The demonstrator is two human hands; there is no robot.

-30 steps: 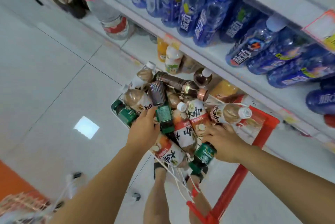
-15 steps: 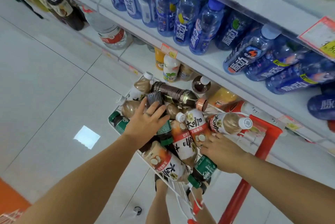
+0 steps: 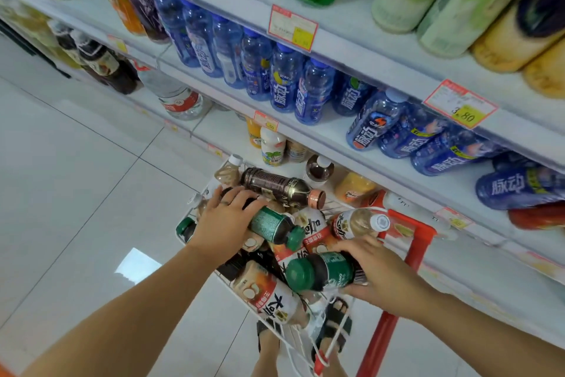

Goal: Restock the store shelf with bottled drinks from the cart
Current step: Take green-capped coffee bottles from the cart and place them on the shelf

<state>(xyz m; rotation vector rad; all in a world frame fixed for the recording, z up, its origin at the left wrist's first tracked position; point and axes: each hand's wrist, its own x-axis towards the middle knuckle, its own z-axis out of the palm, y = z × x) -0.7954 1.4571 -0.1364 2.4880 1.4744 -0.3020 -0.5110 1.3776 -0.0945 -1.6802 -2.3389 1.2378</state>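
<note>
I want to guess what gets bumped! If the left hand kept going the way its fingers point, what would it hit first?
Probably the dark brown bottle lying across the pile in the cart; the left hand points its fingers right at it. Depth is hard to judge.

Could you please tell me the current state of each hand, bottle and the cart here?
Left hand, gripping the far green-capped bottle.
Right hand, gripping the near green-capped bottle.
Brown bottle, capped, lying on its side.
Cart, piled with bottles.
Blue bottles, upright on the shelf.
</note>
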